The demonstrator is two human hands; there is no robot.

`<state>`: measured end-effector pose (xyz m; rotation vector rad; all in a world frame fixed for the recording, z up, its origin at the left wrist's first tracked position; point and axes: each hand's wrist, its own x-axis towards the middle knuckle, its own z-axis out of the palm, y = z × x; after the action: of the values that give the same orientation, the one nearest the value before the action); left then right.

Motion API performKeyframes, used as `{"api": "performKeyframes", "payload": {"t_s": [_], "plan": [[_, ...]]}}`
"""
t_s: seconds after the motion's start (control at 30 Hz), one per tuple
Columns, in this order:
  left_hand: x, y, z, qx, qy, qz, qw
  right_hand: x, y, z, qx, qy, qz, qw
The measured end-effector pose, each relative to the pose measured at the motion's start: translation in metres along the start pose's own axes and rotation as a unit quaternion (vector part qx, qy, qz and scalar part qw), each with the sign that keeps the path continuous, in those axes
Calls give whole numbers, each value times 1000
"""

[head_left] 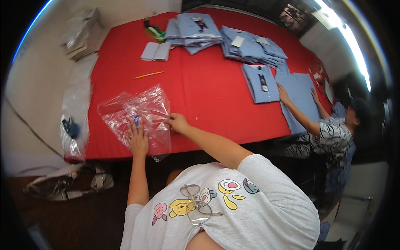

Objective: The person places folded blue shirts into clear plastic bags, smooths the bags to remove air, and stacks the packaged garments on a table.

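A clear plastic bag point(153, 102), crinkled and shiny, lies spread on the red cloth near the table's front left. My left hand point(138, 141) rests flat on its lower part with the fingers spread. At the bag's right edge, my right hand point(179, 123) pinches the film between thumb and fingers. A small blue mark or piece point(136, 121) shows by my left fingertips; I cannot tell whether it is on the bag or under it.
Folded blue shirts point(196, 27) and more shirts point(250, 43) are stacked at the back. A pencil point(148, 75) and a notebook point(156, 51) lie beyond the bag. On the right, a co-worker's hands point(283, 93) flatten a blue shirt point(301, 89) beside a folded one point(260, 83).
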<state>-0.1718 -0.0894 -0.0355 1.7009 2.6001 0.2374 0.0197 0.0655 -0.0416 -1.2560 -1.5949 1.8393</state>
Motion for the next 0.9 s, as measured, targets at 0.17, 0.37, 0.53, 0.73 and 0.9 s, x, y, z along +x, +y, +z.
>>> {"api": "performKeyframes", "payload": {"t_s": [0.17, 0.37, 0.53, 0.73, 0.9], "plan": [[28, -31, 24, 40, 66, 5, 997, -72, 16, -103, 106, 113, 25, 988], [51, -17, 5, -72, 28, -83, 994, -242, 81, -299, 93, 358, 20, 929], [68, 104, -23, -236, 247, -52, 938, -356, 134, -395, 168, 514, 3, 841], [70, 339, -4, -388, 49, 190, 901, -307, 41, -442, -330, 430, 76, 837], [98, 509, 33, -620, -220, -65, 750, -213, 15, -500, -380, 366, 8, 850]]}}
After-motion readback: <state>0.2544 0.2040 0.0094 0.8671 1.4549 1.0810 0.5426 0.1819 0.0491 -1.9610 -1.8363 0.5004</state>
